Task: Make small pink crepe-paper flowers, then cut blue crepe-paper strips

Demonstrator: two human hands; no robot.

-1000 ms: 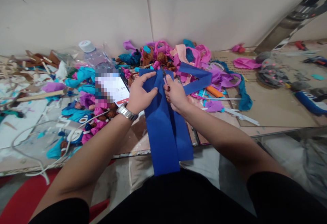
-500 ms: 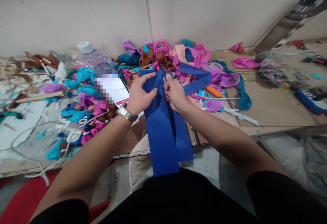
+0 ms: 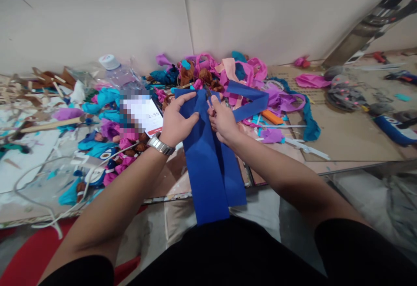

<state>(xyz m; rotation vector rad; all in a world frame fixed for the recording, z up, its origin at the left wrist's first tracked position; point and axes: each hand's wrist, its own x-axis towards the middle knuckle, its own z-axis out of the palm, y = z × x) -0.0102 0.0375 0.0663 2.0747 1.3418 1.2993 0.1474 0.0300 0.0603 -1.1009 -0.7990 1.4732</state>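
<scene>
A long blue strip (image 3: 205, 168) of paper or cloth hangs over the table's front edge towards my body. My left hand (image 3: 178, 123) lies on its upper left part, index finger and thumb spread apart on the surface; its other fingers are mostly hidden. My right hand (image 3: 223, 121) is closed around the handles of a small pair of scissors (image 3: 208, 92), whose dark blades point away from me at the strip's upper end. A second blue length (image 3: 233, 177) hangs beside the first, below my right hand. A folded blue band (image 3: 250, 108) lies just beyond that hand.
A phone (image 3: 146, 114) and a plastic bottle (image 3: 117, 71) stand left of my hands among pink, turquoise and brown crepe pieces. An orange cutter (image 3: 272, 117) lies to the right, near a cardboard sheet (image 3: 355, 138). A white cable (image 3: 89, 177) crosses the left side.
My hands and the blue strip have barely moved; the strip's upper edge and the left fingers are shifted very slightly left. The scissors remain in my right hand.
</scene>
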